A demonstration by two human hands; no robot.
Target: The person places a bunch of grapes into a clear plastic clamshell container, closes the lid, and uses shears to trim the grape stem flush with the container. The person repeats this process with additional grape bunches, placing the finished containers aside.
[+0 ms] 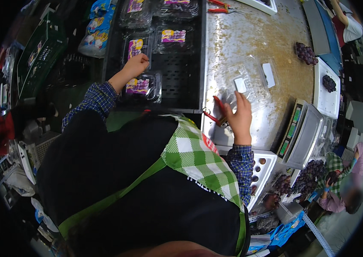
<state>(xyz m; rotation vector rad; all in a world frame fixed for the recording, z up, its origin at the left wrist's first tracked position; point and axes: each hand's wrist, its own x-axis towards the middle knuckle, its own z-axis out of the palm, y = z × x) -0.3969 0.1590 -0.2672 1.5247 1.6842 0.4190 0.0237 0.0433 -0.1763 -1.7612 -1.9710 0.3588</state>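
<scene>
My left hand hovers over a black plastic crate, its fingers drawn together and nothing visible in them. Below it in the crate lie a labelled clear clamshell box and another clamshell box; a further labelled box sits to their right. Over the metal table, my right hand has its thumb and fingers apart. Just left of it lie red-handled snips. Beyond the fingertips rests an open clear clamshell with white pads; whether the fingers touch it is unclear.
A weighing scale stands at the right, near white foam trays. One grape bunch lies by the table's far edge. More red-handled pliers are at the top. A person holds grapes at the lower right.
</scene>
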